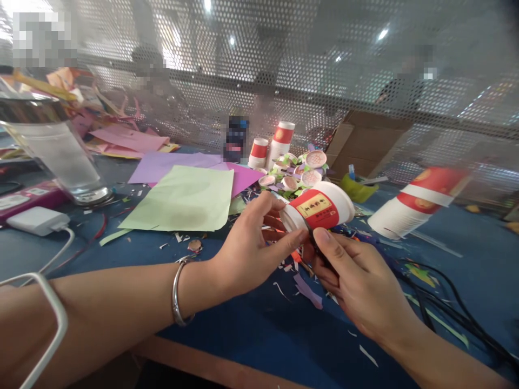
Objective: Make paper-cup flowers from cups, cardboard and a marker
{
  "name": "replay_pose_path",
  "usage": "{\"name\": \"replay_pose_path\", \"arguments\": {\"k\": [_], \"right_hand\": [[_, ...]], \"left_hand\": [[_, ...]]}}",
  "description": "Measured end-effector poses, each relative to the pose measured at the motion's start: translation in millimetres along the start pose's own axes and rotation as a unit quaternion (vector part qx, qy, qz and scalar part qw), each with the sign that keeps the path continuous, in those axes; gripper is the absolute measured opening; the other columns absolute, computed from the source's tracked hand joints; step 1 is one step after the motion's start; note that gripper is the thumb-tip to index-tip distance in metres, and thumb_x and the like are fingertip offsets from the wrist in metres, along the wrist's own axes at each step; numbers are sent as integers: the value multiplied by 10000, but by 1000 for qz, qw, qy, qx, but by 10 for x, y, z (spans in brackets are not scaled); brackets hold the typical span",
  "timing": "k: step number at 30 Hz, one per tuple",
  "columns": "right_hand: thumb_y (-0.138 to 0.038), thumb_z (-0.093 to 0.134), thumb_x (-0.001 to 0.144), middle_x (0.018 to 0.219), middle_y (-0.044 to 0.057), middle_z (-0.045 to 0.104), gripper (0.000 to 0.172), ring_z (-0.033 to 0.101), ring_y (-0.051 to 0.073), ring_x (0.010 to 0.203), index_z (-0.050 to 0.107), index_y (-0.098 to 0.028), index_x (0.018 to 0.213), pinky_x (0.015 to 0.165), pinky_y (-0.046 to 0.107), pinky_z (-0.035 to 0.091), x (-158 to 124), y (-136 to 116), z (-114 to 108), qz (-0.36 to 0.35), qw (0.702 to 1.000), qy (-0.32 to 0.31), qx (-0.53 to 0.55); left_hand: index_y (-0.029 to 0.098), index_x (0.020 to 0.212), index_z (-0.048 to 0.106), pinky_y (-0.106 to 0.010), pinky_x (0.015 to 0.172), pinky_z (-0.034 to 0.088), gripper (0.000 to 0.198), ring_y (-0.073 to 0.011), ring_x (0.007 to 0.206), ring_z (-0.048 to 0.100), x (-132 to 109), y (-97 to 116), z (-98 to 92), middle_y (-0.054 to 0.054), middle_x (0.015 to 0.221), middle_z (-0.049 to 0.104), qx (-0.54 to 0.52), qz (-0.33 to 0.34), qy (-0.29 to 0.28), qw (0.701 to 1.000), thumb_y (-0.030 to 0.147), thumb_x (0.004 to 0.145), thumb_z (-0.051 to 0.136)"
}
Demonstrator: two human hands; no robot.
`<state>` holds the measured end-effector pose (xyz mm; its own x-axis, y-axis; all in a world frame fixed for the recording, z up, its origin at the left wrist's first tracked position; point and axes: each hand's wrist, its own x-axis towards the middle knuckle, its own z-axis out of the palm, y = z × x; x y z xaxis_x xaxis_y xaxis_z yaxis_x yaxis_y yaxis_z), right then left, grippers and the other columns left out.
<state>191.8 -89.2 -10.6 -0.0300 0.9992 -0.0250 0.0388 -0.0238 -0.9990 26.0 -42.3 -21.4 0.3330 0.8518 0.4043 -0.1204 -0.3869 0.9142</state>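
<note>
My left hand (259,243) is closed around the base end of a red and white paper cup (318,208), tilted on its side with its wide mouth toward the right. Beside it, my right hand (357,275) grips a slim black tool (321,249) against the cup's lower side. The tool's working end is hidden behind the cup and fingers, so its kind is unclear. Just beyond the cup lies a pile of cut cup bottoms (290,182) with green and purple paper bits. Paper scraps (308,292) are scattered under both hands.
Light green paper (182,197) lies over purple sheets (162,166) at left. A glass of water (73,162) and a white charger (38,220) stand farther left. Cup stacks (405,213) lean right and stand (281,141) behind. Black cables (446,308) run at right; a mesh screen (194,108) closes the back.
</note>
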Motion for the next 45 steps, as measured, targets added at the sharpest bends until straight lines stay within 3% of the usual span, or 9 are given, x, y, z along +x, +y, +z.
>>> {"name": "replay_pose_path", "arguments": {"k": [5, 11, 16, 20, 23, 27, 32, 37, 45], "right_hand": [[-666, 680, 836, 510, -65, 285, 502, 211, 76, 448, 581, -208, 657, 411, 262, 135, -25, 9, 6, -3, 1000, 1, -6], [-642, 644, 880, 498, -71, 272, 497, 202, 63, 423, 610, -195, 664, 394, 248, 125, -42, 3, 6, -18, 1000, -8, 1], [-634, 639, 889, 504, -68, 287, 498, 217, 62, 428, 617, -189, 665, 397, 242, 133, -47, -15, -7, -28, 1000, -12, 3], [-638, 644, 881, 503, -63, 308, 492, 234, 69, 428, 620, -192, 673, 394, 240, 145, -38, -30, -13, -31, 999, -10, 7], [-643, 638, 884, 498, -56, 335, 495, 251, 73, 430, 622, -192, 680, 401, 245, 157, -21, -22, -27, -29, 1000, -7, 5], [-624, 631, 901, 486, -67, 316, 479, 237, 64, 420, 611, -193, 690, 409, 246, 148, 5, -4, -41, -25, 1000, -15, 7], [-625, 647, 889, 505, -65, 309, 477, 227, 64, 434, 609, -193, 690, 408, 246, 124, -7, 4, -24, -23, 1000, -14, 12], [-632, 658, 877, 541, -69, 266, 475, 205, 65, 446, 595, -203, 685, 403, 242, 121, -44, 29, -5, -23, 999, -15, 15], [-648, 647, 875, 530, -68, 287, 497, 230, 62, 430, 573, -198, 678, 388, 232, 133, -39, 22, 0, -35, 999, -16, -1]], "left_hand": [[193, 1025, 554, -330, 838, 621, 223, -184, 964, 635, -53, 10, -7, -81, 1090, 598, 73, 27, 5, 997, 283, 889, 706], [183, 1061, 571, -327, 868, 624, 233, -202, 1049, 603, -90, 12, 6, -78, 1113, 521, 110, 82, 17, 990, 255, 887, 708], [193, 1074, 584, -404, 936, 597, 248, -226, 1061, 600, -85, 29, -5, -76, 1105, 530, 132, 104, 23, 985, 241, 875, 724], [204, 1103, 518, -354, 886, 598, 381, -204, 1039, 626, -55, 49, 15, -81, 1174, 569, 15, 58, 46, 997, 319, 845, 774], [192, 1141, 495, -308, 802, 601, 481, -176, 960, 651, -9, 60, 28, -81, 1154, 597, -81, -38, 63, 994, 441, 837, 773], [157, 1081, 528, -297, 793, 601, 402, -121, 808, 670, 41, 70, 19, -49, 1044, 617, -168, -121, 41, 977, 412, 863, 748], [177, 989, 552, -275, 799, 574, 274, -114, 812, 649, 39, 77, -23, -1, 913, 620, -151, -66, 19, 986, 319, 864, 750], [193, 977, 543, -225, 707, 547, 260, -124, 849, 627, -4, 91, -28, -17, 926, 638, -95, 10, 14, 995, 286, 862, 757], [186, 1000, 511, -215, 651, 508, 320, -108, 768, 599, -30, 67, -11, -5, 853, 621, -88, -29, 7, 996, 359, 874, 750]]}}
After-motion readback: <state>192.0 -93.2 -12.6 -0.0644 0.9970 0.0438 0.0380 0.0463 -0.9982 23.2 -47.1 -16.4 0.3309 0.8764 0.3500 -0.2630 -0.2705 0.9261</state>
